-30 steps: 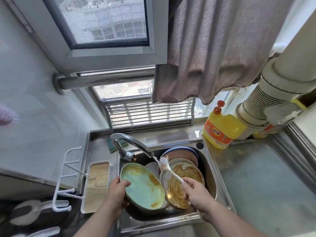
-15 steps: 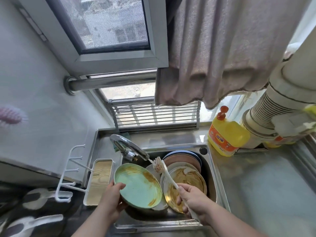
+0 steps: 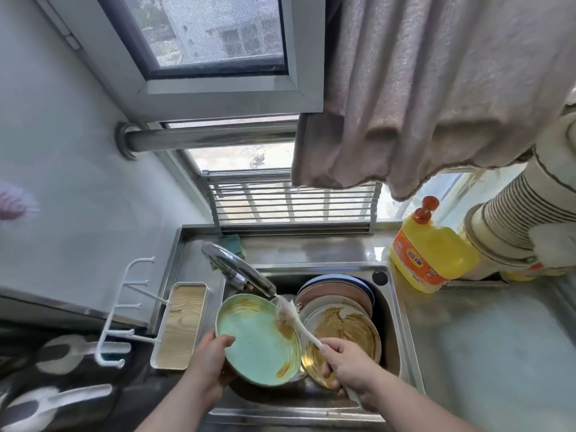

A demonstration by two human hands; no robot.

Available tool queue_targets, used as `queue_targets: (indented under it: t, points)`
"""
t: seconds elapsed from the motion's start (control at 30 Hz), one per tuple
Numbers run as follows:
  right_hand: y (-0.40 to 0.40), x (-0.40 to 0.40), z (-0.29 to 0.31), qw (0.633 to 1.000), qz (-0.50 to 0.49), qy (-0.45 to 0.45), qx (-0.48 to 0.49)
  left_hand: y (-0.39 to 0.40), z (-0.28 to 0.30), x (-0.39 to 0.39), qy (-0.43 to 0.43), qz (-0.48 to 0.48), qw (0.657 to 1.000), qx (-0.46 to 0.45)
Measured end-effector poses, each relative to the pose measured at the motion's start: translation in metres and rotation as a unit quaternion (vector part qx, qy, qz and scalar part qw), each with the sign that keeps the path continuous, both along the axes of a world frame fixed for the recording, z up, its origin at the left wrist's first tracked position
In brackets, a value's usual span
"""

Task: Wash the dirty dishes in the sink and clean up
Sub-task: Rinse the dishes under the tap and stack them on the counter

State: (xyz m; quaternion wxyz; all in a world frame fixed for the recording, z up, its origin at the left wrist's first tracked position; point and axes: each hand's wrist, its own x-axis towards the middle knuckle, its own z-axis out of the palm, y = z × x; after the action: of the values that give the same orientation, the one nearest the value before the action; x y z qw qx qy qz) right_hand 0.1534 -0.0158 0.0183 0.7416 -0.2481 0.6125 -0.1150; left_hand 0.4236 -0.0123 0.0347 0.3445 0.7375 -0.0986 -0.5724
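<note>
My left hand (image 3: pixel 208 357) grips the near left rim of a green plate (image 3: pixel 255 338) smeared with brown sauce, held tilted over the steel sink (image 3: pixel 402 335). My right hand (image 3: pixel 349 364) holds the handle of a white dish brush (image 3: pixel 288 314), whose bristle head lies on the plate's right edge just under the tap spout (image 3: pixel 240 269). A thin stream of water falls on the bristles. Several more dirty plates (image 3: pixel 341 328) are stacked in the sink to the right, the top one coated in brown sauce, with pink and blue ones behind.
A yellow detergent bottle (image 3: pixel 431 255) with a red pump stands on the steel counter (image 3: pixel 498 353) at the sink's back right. A wood-lined white tray (image 3: pixel 180 325) and white hook rack (image 3: pixel 124 322) sit left. A metal rack (image 3: pixel 293 204), green sponge and curtain are behind.
The brush head has moved from beside the tap spout onto the green plate's right edge. The plate is held a little higher and nearer the spout.
</note>
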Motion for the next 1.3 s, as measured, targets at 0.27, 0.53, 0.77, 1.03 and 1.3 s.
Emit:
queue_targets:
  t: [0.27,0.53,0.77,1.03,1.3]
  points:
    - [0.008,0.023,0.015,0.901,0.303,0.210,-0.231,-0.013,-0.019,-0.038,0.036,0.024,0.999,0.002]
    - [-0.005,0.009,-0.015,0.873,0.333,0.321,-0.153,-0.014,-0.040,-0.041,-0.049,0.007,0.999,0.010]
    - [0.022,0.064,0.028,0.880,0.345,0.263,-0.191,-0.006,-0.053,-0.050,-0.020,0.033,0.999,0.022]
    - [-0.008,0.000,0.011,0.831,0.368,0.387,-0.153,-0.012,-0.053,-0.052,0.054,0.075,0.994,0.061]
    - [-0.002,0.057,0.041,0.874,0.337,0.305,-0.170,-0.003,-0.040,-0.072,0.091,0.044,0.994,0.037]
